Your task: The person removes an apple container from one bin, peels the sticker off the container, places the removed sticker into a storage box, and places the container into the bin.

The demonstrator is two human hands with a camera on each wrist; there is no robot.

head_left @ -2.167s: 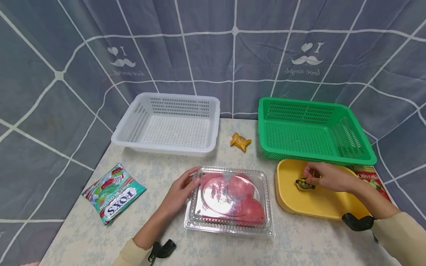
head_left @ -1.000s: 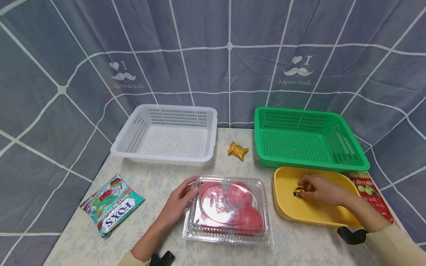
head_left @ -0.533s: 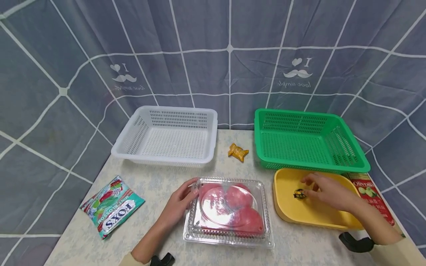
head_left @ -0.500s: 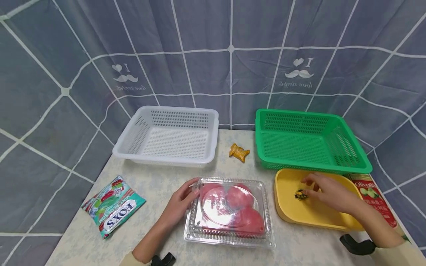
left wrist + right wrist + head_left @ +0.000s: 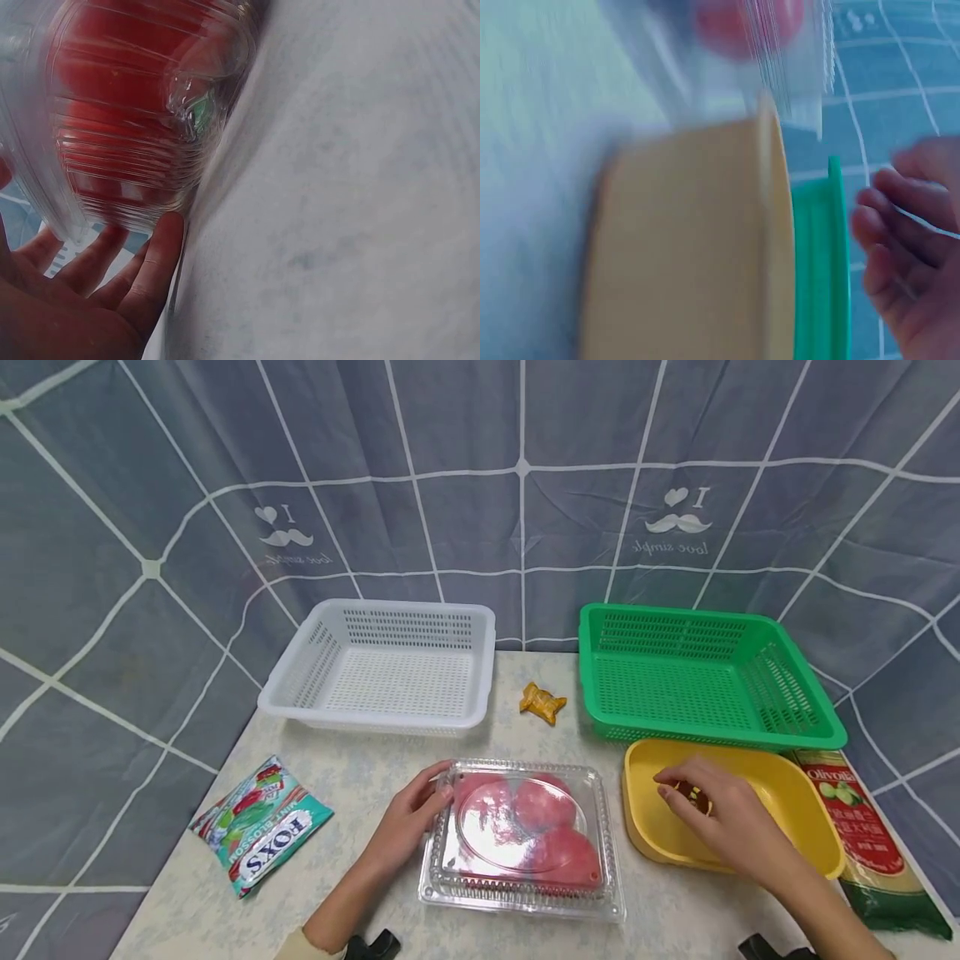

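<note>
My left hand (image 5: 408,818) rests against the left side of a clear plastic clamshell box (image 5: 521,906) holding round red fruits (image 5: 543,802) that look like tomatoes. Its fingers (image 5: 154,274) lie fairly straight along the box's lower wall in the left wrist view. My right hand (image 5: 727,814) hovers over the yellow tub (image 5: 806,810), fingers loosely bent and thumb apart, holding nothing. Part of a small round black-and-gold piece (image 5: 701,799) shows in the tub between thumb and forefinger. In the right wrist view the hand (image 5: 922,262) is beyond the tub's rim (image 5: 776,225).
A white basket (image 5: 375,718) stands at the back left and a green basket (image 5: 600,693) at the back right. Between them lies an orange-wrapped candy (image 5: 542,703). A Fox's candy bag (image 5: 262,827) is at left, and a red-and-green Olivoila bag (image 5: 866,835) lies right of the tub.
My right hand has let go of the round black-and-gold piece in the yellow tub and drawn back toward me. The left hand has stayed at the box.
</note>
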